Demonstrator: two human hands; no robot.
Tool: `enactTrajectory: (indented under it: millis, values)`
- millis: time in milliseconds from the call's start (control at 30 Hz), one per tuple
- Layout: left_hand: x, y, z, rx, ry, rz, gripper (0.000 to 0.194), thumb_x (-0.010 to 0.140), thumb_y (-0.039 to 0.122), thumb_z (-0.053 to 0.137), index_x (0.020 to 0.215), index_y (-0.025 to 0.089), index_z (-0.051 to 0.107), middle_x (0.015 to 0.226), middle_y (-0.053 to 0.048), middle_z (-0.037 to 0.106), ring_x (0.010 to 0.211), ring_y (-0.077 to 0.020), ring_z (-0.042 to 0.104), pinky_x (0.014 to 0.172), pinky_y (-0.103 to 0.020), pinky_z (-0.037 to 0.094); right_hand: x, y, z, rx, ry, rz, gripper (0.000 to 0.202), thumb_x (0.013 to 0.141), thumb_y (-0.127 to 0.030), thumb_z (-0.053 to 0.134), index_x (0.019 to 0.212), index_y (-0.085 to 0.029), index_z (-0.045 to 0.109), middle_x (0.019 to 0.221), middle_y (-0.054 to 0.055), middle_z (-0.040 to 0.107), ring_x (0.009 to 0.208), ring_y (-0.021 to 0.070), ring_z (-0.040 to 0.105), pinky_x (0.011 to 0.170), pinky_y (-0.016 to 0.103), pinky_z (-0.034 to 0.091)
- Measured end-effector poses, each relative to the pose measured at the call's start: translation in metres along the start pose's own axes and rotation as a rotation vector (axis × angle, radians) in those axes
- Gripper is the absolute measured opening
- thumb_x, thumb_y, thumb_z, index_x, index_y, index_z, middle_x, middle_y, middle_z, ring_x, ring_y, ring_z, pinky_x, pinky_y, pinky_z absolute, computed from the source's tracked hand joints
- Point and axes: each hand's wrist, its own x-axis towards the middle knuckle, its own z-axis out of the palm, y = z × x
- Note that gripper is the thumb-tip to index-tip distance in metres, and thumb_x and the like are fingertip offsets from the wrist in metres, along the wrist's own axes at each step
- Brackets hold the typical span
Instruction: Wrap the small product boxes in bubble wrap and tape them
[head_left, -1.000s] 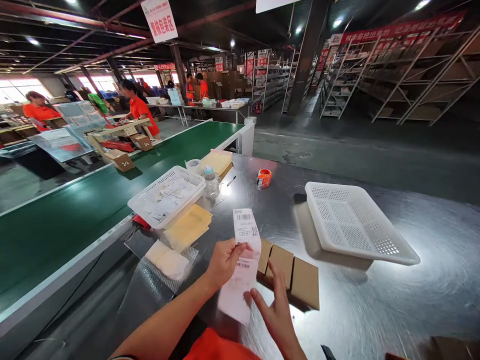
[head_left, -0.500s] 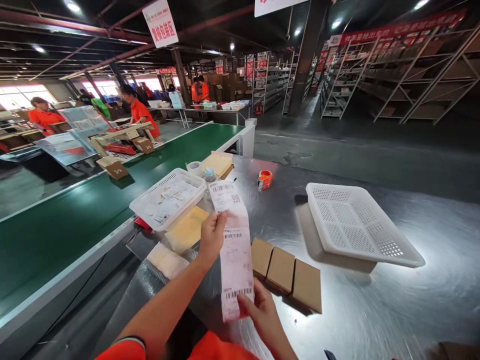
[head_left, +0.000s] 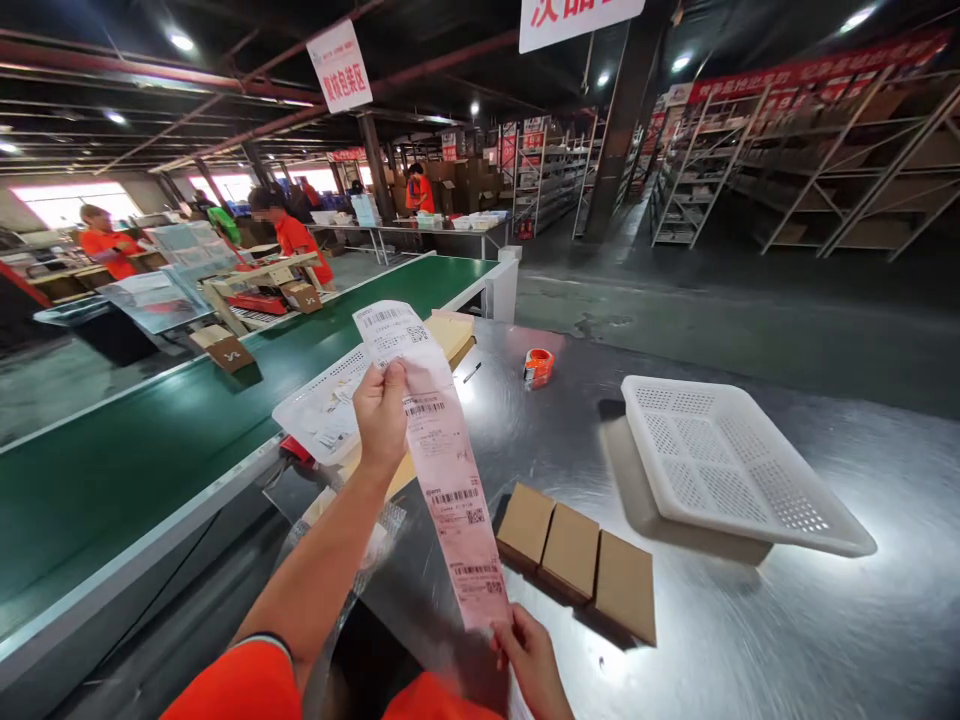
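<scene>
A long strip of printed shipping labels (head_left: 446, 455) with barcodes and QR codes hangs stretched between my two hands. My left hand (head_left: 381, 415) pinches its upper part between thumb and fingers. Lower down, my right hand (head_left: 529, 655) grips the strip near its bottom edge, where a bit of white paper shows below the fingers. Just right of the strip, three brown cardboard boxes (head_left: 574, 555) stand side by side on the metal table (head_left: 559, 445). Behind my left hand, a white perforated basket (head_left: 315, 400) holding papers is partly hidden.
An orange tape dispenser (head_left: 538, 366) and a pen (head_left: 472, 372) lie farther back. An empty white basket (head_left: 742, 470) sits at the right. Yellow padded envelopes (head_left: 454, 330) are stacked beside the green conveyor belt (head_left: 135, 440), which carries a carton (head_left: 225, 348). Co-workers in orange stand beyond it.
My left hand has risen up and left with the top of the label strip, while my right hand has moved slightly down and right. More of the strip's length now shows.
</scene>
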Motion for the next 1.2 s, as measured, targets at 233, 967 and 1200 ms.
enactTrajectory:
  millis: [233, 967, 1200]
  values:
    - [-0.041, 0.008, -0.010, 0.382, -0.680, -0.274, 0.031, 0.081, 0.045, 0.065, 0.071, 0.016, 0.066, 0.062, 0.002, 0.062, 0.059, -0.0122, 0.053, 0.055, -0.022, 0.039, 0.015, -0.058, -0.031, -0.037, 0.191, -0.066, 0.051, 0.060, -0.071, 0.068, 0.074, -0.022, 0.071, 0.079, 0.008, 0.073, 0.074, 0.0253, 0.066, 0.069, 0.037, 0.051]
    - [-0.186, -0.048, -0.035, -0.067, -0.977, -1.392, 0.052, 0.062, 0.056, 0.081, 0.085, 0.009, 0.076, 0.071, -0.008, 0.072, 0.061, -0.0128, 0.059, 0.062, -0.023, 0.042, 0.016, -0.143, -0.054, 0.682, 0.501, 0.081, 0.053, 0.044, -0.049, 0.089, 0.082, -0.017, 0.071, 0.071, 0.004, 0.074, 0.058, 0.0201, 0.065, 0.052, 0.031, 0.053]
    - [-0.192, -0.040, -0.032, -0.076, -0.975, -1.471, 0.055, 0.057, 0.054, 0.085, 0.086, 0.008, 0.077, 0.070, -0.009, 0.072, 0.063, -0.0144, 0.062, 0.064, -0.023, 0.044, 0.012, -0.137, -0.074, 0.299, 0.651, -0.130, 0.054, 0.066, -0.053, 0.078, 0.106, -0.018, 0.067, 0.081, 0.004, 0.072, 0.068, 0.0203, 0.065, 0.059, 0.033, 0.056]
